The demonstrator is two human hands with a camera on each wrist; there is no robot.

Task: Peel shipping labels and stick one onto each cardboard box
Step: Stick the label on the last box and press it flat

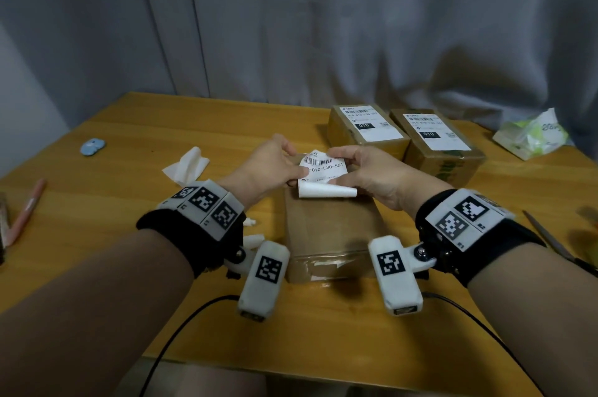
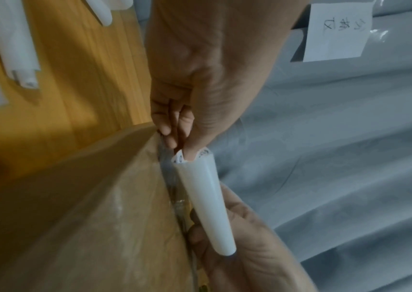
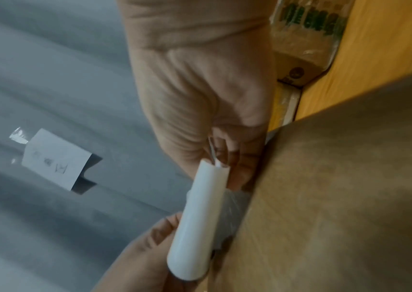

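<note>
A white shipping label with a barcode is held between my two hands above a plain cardboard box that bears no label. My left hand pinches the label's left edge and my right hand pinches its right edge. Its white backing curls into a roll along the bottom edge. In the left wrist view my left hand grips one end of the roll. The right wrist view has my right hand at the other end of the roll. Two boxes at the back right carry labels.
Crumpled white papers lie left of the hands, with a small blue object and a pink pen further left. Scissors lie at the right edge, a plastic pack at the back right. Cables trail off the near table edge.
</note>
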